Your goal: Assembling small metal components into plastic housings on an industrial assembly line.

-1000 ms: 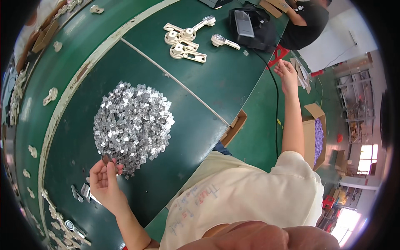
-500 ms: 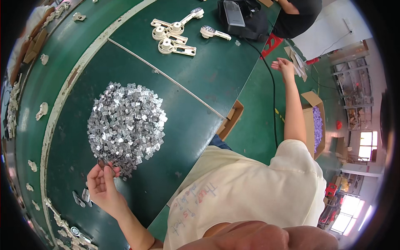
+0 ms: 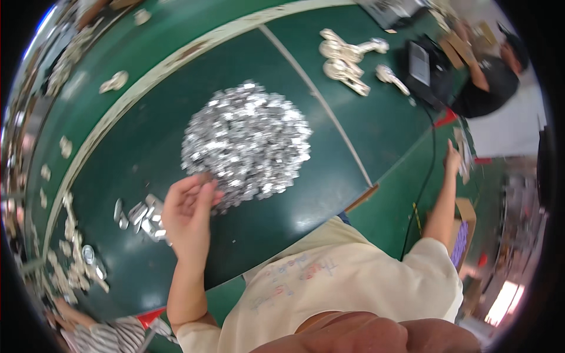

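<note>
My left hand [image 3: 187, 209] is closed in a pinch at the lower left edge of a round heap of small, shiny silver pieces [image 3: 247, 138]. Between its thumb and fingers shows the top of a small dark oval piece [image 3: 205, 176], mostly covered and blurred. Several smooth silver oval pieces [image 3: 140, 213] lie on the green table just left of this hand. Far to the right, my right hand [image 3: 452, 159] is held out past the table edge, with fingers stretched and nothing visible in them. It is nearest to some flat cardboard pieces [image 3: 464, 154].
Cream plastic parts with round heads [image 3: 344, 62] lie at the far right of the table, beside a black bag [image 3: 432, 76]. A person in black [image 3: 491, 88] is beyond. Striped sleeves [image 3: 112, 338] show lower left. Purple pieces [image 3: 460, 241] fill a carton at right.
The view has turned, so the heap and table shift right. My left hand stays pinched at the heap's edge; my right arm remains outstretched. Striped sleeves have come into view lower left.
</note>
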`<state>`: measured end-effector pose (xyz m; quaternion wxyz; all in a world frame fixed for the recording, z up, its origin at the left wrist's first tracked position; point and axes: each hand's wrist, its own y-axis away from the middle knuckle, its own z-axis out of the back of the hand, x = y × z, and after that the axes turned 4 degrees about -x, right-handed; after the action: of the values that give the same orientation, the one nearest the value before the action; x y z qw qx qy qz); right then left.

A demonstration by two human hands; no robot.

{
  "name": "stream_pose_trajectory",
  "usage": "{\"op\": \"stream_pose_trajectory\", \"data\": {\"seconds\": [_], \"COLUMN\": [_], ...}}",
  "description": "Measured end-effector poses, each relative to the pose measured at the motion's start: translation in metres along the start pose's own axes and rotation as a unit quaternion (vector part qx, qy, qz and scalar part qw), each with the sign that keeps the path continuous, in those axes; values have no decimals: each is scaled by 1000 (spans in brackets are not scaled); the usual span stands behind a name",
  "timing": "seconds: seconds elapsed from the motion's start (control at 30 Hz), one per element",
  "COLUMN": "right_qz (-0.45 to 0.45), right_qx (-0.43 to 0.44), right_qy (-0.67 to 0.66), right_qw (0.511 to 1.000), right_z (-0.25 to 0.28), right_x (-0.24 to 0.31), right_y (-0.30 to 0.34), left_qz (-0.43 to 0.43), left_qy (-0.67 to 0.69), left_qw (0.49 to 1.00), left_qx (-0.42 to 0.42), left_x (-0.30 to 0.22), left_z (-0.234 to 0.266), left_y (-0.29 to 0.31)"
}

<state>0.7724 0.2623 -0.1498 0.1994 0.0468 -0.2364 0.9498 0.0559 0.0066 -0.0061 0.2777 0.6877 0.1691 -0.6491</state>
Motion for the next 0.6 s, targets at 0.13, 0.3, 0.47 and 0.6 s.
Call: {"op": "stream_pose_trajectory", "data": {"seconds": [0.13, 0.3, 0.47, 0.6], "right_qz": [-28, -70, 117, 24], "right_qx": [83, -18, -273, 46], "right_qy": [-110, 170, 78, 113], "right_qw": [990, 983, 952, 992], "right_z": [-3, 57, 150, 166], "right_x": [-47, 94, 183, 215], "right_y": [-32, 1, -38, -72], "left_qz": [-20, -35, -79, -97], "left_qy": [47, 19, -13, 24], "left_qw": [999, 999, 996, 995], "left_qx": [15, -17, -26, -29], "left_x": [4, -1, 7, 14], "left_z": [16, 6, 15, 25], "left_y": [2, 12, 2, -2]}}
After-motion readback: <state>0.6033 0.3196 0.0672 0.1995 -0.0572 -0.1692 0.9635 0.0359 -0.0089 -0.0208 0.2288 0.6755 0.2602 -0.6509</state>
